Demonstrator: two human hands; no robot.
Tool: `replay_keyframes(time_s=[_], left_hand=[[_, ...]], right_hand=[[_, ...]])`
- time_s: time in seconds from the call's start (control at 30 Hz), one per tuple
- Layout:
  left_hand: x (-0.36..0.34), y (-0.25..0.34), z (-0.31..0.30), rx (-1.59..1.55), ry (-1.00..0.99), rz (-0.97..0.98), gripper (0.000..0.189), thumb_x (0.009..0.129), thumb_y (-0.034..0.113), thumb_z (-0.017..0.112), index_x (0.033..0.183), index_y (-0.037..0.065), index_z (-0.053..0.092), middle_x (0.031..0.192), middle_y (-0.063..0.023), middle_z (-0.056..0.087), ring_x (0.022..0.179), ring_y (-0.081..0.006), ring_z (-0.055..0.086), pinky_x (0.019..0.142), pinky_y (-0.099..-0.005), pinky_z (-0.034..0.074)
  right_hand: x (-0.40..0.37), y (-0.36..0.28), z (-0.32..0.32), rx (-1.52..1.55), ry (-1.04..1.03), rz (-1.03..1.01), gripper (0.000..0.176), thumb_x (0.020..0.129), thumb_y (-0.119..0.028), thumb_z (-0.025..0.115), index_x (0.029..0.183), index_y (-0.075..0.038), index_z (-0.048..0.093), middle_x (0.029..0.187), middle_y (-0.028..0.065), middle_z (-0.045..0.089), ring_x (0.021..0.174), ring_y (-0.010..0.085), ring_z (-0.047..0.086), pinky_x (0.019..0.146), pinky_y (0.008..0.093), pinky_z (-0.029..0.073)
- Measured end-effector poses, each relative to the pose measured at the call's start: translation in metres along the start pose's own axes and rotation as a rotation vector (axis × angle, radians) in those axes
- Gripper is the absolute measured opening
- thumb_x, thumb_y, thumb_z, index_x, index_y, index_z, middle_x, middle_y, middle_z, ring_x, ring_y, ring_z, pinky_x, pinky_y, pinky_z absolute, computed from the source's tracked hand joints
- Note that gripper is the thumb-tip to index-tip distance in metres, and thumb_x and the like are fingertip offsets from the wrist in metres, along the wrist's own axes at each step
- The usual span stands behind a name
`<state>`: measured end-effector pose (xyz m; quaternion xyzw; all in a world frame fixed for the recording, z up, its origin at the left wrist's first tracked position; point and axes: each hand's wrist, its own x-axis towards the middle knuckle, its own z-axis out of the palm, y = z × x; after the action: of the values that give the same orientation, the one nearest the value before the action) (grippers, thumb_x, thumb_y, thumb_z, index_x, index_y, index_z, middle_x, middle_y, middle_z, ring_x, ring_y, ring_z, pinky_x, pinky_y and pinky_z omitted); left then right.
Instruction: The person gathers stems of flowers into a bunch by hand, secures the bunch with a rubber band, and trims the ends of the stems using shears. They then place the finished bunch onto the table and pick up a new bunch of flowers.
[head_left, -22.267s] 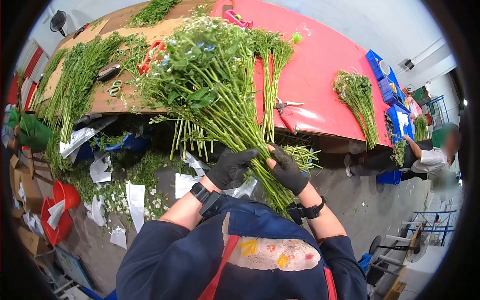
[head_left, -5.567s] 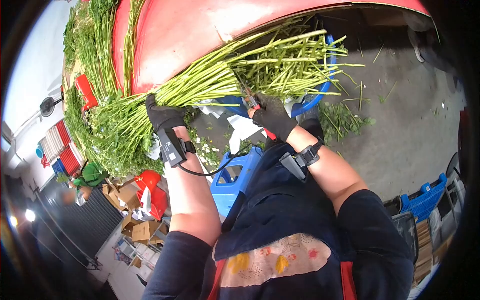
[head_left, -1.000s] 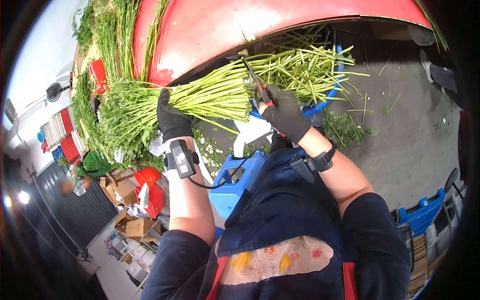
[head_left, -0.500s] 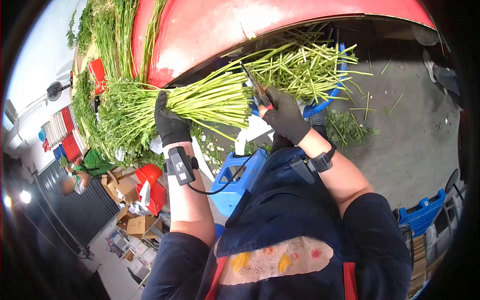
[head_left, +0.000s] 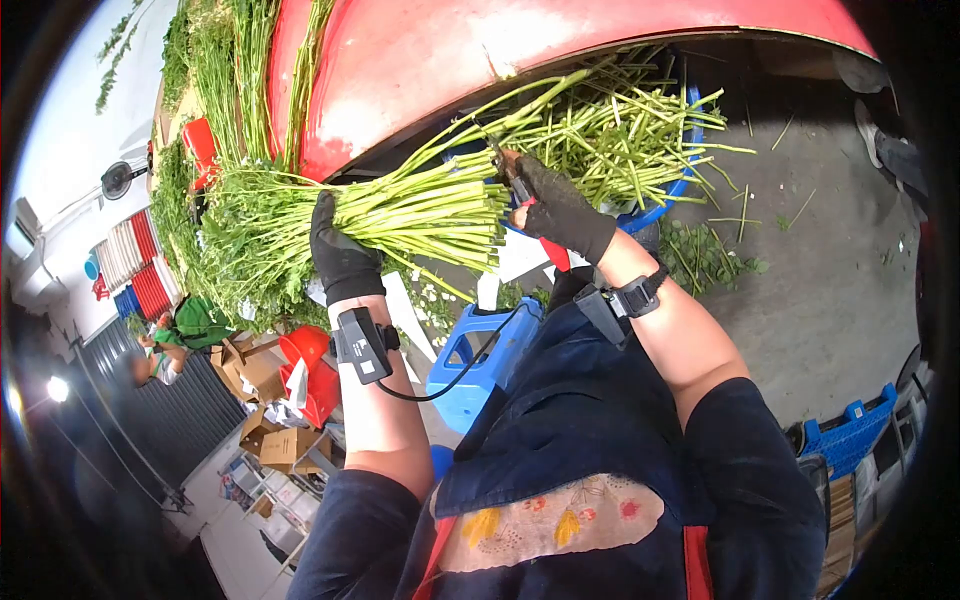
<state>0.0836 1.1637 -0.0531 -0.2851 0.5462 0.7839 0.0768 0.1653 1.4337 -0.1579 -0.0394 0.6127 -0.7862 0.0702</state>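
Observation:
My left hand (head_left: 343, 255), in a dark glove, is closed around a thick bunch of green flower stems (head_left: 430, 210). The leafy ends spread out to the left, and the cut ends point right. A few longer stems reach up past the rest toward the upper right. My right hand (head_left: 568, 215), gloved with bare fingertips, grips red-handled pruning shears (head_left: 519, 188) right at the bunch's cut ends. Their blades overlap the stem ends in this view. Just behind that hand, loose stem pieces (head_left: 630, 140) fill a blue-rimmed tub (head_left: 692, 150).
A red tabletop (head_left: 430, 70) curves above, with more long stems (head_left: 240, 80) at its left. A blue plastic stool (head_left: 475, 365) stands by my legs. Stem scraps (head_left: 705, 255) litter the floor at right. Another person (head_left: 160, 360) is at far left, near cardboard boxes (head_left: 285, 448).
The shears have turned and shifted slightly upward, with their red handle now showing below my right hand. Longer stems now rise above the bunch. My left hand keeps its hold.

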Motion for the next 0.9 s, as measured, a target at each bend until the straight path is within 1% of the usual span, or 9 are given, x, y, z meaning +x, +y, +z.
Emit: replay_keyframes(time_s=[0.13,0.17,0.27,0.37,0.47,0.5,0.73,0.77,0.9], left_hand=[[-0.008,-0.003,0.011,-0.012,-0.010,-0.023,0.028,0.094,0.027,0.048,0.105,0.003,0.057,0.105,-0.0153,0.063,0.094,-0.0296,0.061,0.086,-0.0419,0.048],[-0.006,-0.004,0.008,-0.001,0.015,-0.011,0.028,0.094,0.027,0.048,0.105,0.003,0.057,0.105,-0.0154,0.063,0.093,-0.0296,0.061,0.087,-0.0420,0.048],[-0.008,-0.002,0.012,0.004,0.005,-0.007,0.028,0.094,0.026,0.048,0.106,0.003,0.057,0.105,-0.0155,0.063,0.093,-0.0294,0.062,0.086,-0.0414,0.049],[-0.005,-0.004,0.008,0.035,0.017,0.021,0.027,0.094,0.026,0.048,0.106,0.003,0.057,0.105,-0.0152,0.063,0.093,-0.0288,0.062,0.085,-0.0404,0.050],[-0.004,-0.004,0.007,0.057,0.026,0.060,0.027,0.094,0.026,0.048,0.107,0.003,0.057,0.104,-0.0148,0.063,0.092,-0.0282,0.062,0.084,-0.0397,0.050],[-0.004,-0.004,0.007,0.058,0.022,0.072,0.027,0.094,0.026,0.048,0.107,0.003,0.057,0.104,-0.0146,0.063,0.092,-0.0280,0.062,0.083,-0.0395,0.050],[-0.014,-0.001,0.006,0.089,-0.013,0.083,0.026,0.094,0.026,0.050,0.104,0.003,0.059,0.102,-0.0124,0.064,0.090,-0.0256,0.063,0.081,-0.0370,0.051],[-0.012,0.000,0.004,0.088,-0.011,0.071,0.026,0.094,0.026,0.050,0.104,0.003,0.059,0.102,-0.0126,0.064,0.090,-0.0254,0.063,0.081,-0.0367,0.051],[-0.004,-0.001,-0.007,0.067,-0.032,0.056,0.027,0.094,0.026,0.049,0.105,0.003,0.059,0.104,-0.0128,0.064,0.091,-0.0249,0.063,0.082,-0.0360,0.051]], right_hand=[[0.000,-0.015,-0.003,-0.010,0.005,-0.008,0.067,0.068,-0.006,0.058,0.133,0.000,0.041,0.113,0.0172,0.058,0.098,0.0210,0.057,0.086,0.0314,0.045],[0.000,-0.025,-0.006,-0.167,0.024,0.023,0.059,0.069,-0.008,0.059,0.126,0.000,0.048,0.096,0.0194,0.060,0.083,0.0202,0.059,0.076,0.0329,0.047],[-0.004,-0.038,-0.007,-0.244,-0.008,0.356,0.044,0.068,-0.015,0.064,0.110,-0.002,0.053,0.085,0.0143,0.060,0.073,0.0219,0.058,0.066,0.0352,0.046],[-0.020,-0.024,-0.005,-0.249,0.001,0.333,0.037,0.069,-0.017,0.064,0.101,-0.003,0.053,0.077,0.0079,0.058,0.065,0.0181,0.054,0.059,0.0326,0.043],[-0.039,-0.024,-0.003,0.099,-0.018,0.298,0.036,0.070,-0.016,0.064,0.102,-0.003,0.053,0.073,0.0034,0.053,0.063,0.0142,0.051,0.058,0.0293,0.041],[-0.045,-0.003,-0.005,0.289,-0.142,0.450,0.040,0.071,-0.014,0.063,0.109,-0.005,0.054,0.074,0.0000,0.050,0.067,0.0096,0.048,0.059,0.0266,0.041],[-0.005,0.035,0.016,0.561,-0.246,0.405,0.054,0.073,-0.012,0.063,0.124,-0.004,0.048,0.082,0.0001,0.053,0.071,0.0091,0.049,0.061,0.0254,0.042],[-0.004,0.014,0.008,0.268,-0.145,0.265,0.057,0.072,-0.013,0.062,0.126,-0.003,0.046,0.080,0.0020,0.054,0.068,0.0114,0.050,0.061,0.0263,0.043],[0.015,0.022,0.001,0.053,-0.083,0.214,0.063,0.069,-0.021,0.063,0.127,-0.003,0.046,0.074,0.0068,0.052,0.063,0.0152,0.051,0.059,0.0299,0.044]])
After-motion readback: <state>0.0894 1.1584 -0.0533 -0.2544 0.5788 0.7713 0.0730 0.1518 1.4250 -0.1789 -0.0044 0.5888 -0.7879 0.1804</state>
